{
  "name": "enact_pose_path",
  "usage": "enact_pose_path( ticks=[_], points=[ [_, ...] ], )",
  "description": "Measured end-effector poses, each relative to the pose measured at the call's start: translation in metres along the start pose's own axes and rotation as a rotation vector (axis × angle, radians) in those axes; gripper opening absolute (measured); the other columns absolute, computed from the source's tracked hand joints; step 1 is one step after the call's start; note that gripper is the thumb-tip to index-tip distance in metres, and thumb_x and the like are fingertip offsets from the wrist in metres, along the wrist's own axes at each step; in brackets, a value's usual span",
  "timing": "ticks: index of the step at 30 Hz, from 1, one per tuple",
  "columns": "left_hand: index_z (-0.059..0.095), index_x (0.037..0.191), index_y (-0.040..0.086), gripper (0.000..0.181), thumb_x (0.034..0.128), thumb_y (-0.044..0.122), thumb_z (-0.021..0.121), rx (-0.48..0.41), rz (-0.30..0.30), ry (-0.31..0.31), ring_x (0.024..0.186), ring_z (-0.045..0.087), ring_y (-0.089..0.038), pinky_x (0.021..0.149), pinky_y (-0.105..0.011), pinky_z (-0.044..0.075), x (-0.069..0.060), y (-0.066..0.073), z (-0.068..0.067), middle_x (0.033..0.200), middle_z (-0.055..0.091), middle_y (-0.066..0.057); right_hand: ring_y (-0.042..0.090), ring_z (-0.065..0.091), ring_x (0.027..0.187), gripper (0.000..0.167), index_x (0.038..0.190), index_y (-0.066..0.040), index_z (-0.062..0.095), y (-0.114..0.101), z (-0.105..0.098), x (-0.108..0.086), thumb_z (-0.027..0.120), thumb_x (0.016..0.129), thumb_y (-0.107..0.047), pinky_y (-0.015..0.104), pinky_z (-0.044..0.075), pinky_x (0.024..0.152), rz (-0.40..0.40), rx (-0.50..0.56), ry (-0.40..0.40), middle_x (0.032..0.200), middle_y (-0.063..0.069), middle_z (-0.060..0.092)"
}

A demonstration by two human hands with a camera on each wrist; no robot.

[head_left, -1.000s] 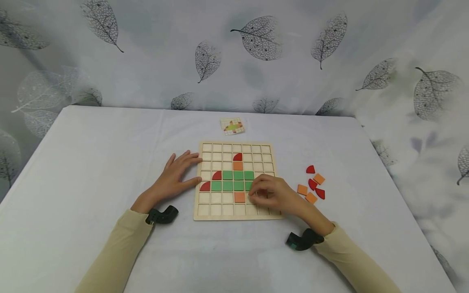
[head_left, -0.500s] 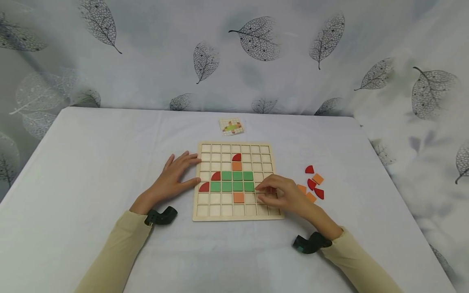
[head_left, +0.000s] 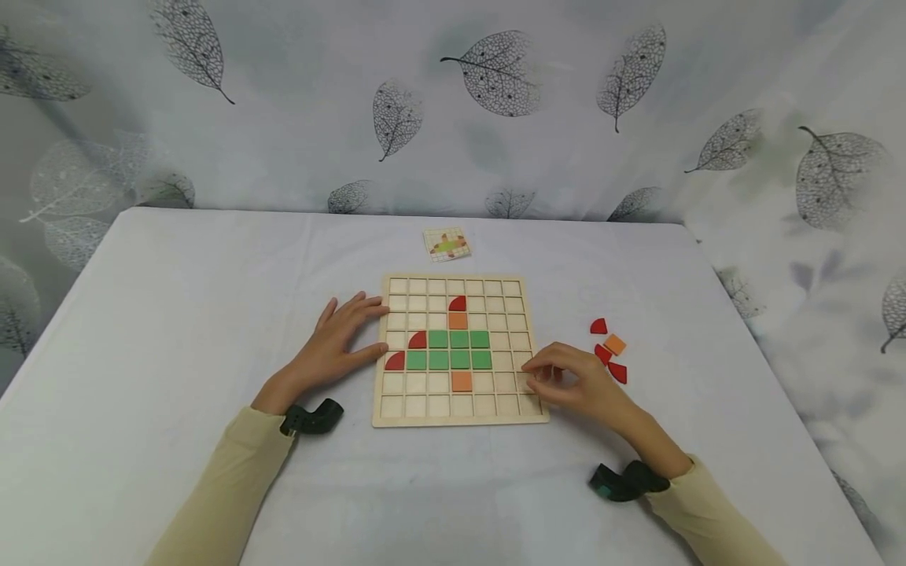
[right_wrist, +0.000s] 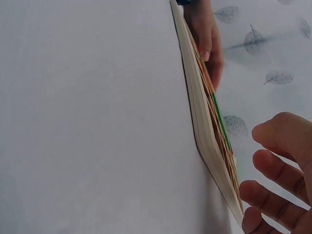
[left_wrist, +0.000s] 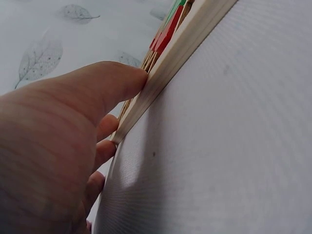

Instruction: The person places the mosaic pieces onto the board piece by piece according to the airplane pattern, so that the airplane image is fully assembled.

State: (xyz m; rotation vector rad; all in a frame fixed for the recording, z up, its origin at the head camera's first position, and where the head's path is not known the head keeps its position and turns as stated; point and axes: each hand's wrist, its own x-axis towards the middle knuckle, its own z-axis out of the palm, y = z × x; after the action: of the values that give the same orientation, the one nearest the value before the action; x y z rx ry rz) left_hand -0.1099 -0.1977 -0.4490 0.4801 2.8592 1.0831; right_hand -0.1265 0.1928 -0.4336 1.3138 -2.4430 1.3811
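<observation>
A wooden grid board [head_left: 418, 406] lies on the white-covered table. Green squares [head_left: 459, 360] fill two rows at its middle, with orange squares [head_left: 462, 381] above and below. Red quarter-circles [head_left: 418, 340] sit at the left ends of the rows and at the top. My left hand [head_left: 340, 338] touches the board's left edge with outstretched fingers; the left wrist view shows the thumb [left_wrist: 122, 80] on the rim. Over the right edge hovers my right hand [head_left: 580, 385], fingers slightly bent. In the right wrist view its fingertips [right_wrist: 263, 134] are apart and nothing is between them.
Right of the board lie loose red quarter-circles [head_left: 618, 373] and an orange square [head_left: 615, 345]; my right hand hides part of that spot. Behind the board is a small pattern card [head_left: 447, 244]. A leaf-print cloth [head_left: 283, 118] hangs beyond the table.
My right hand has drawn away from the green rows to the board's right edge, uncovering the last green square and now covering some loose orange squares. My left hand stays put.
</observation>
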Motion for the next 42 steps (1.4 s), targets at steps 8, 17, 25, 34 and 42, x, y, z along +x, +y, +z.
enact_pose_path(
  ticks=[8,17,25,34,42],
  points=[
    [0.049,0.141,0.01,0.058,0.0906,0.029,0.069,-0.001,0.014,0.004,0.149,0.018,-0.031,0.119,-0.052,-0.004,0.0,0.001,0.001,0.151,0.04,-0.012,0.021,0.055,0.068,0.034,0.091,0.002,0.069,-0.018,-0.015,-0.007,0.076,0.065,0.021,0.026,0.045,0.054,0.004,-0.081,0.057,0.081,0.01,0.066],
    [0.049,0.141,0.011,0.057,0.0908,0.03,0.069,-0.008,0.015,0.005,0.149,0.017,-0.031,0.119,-0.052,-0.004,0.001,0.002,0.001,0.151,0.04,-0.012,0.016,0.051,0.067,0.038,0.091,0.006,0.067,-0.026,-0.034,-0.016,0.074,0.06,0.027,0.022,0.043,0.054,0.019,-0.108,0.135,0.08,0.011,0.063],
    [0.048,0.141,0.01,0.057,0.0909,0.029,0.069,-0.006,0.023,0.015,0.148,0.018,-0.032,0.118,-0.053,-0.003,0.001,0.001,0.002,0.151,0.04,-0.013,0.011,0.051,0.066,0.033,0.091,0.009,0.068,-0.028,-0.051,-0.023,0.073,0.064,0.026,0.014,0.047,0.057,0.15,-0.18,0.197,0.078,0.012,0.061],
    [0.048,0.141,0.01,0.058,0.0905,0.029,0.069,-0.01,0.011,-0.002,0.149,0.017,-0.031,0.119,-0.052,-0.004,0.001,0.003,0.0,0.151,0.039,-0.012,0.006,0.057,0.072,0.034,0.096,0.007,0.069,0.008,-0.058,-0.043,0.076,0.066,0.022,0.009,0.05,0.065,0.231,-0.247,0.233,0.086,0.017,0.064],
    [0.049,0.141,0.009,0.058,0.0905,0.029,0.069,-0.008,0.012,0.003,0.148,0.018,-0.032,0.119,-0.052,-0.004,0.001,0.003,0.0,0.151,0.04,-0.013,0.005,0.058,0.076,0.027,0.101,0.002,0.069,0.011,-0.062,-0.049,0.078,0.076,0.007,0.007,0.047,0.067,0.415,-0.311,0.197,0.091,0.014,0.065]
  ],
)
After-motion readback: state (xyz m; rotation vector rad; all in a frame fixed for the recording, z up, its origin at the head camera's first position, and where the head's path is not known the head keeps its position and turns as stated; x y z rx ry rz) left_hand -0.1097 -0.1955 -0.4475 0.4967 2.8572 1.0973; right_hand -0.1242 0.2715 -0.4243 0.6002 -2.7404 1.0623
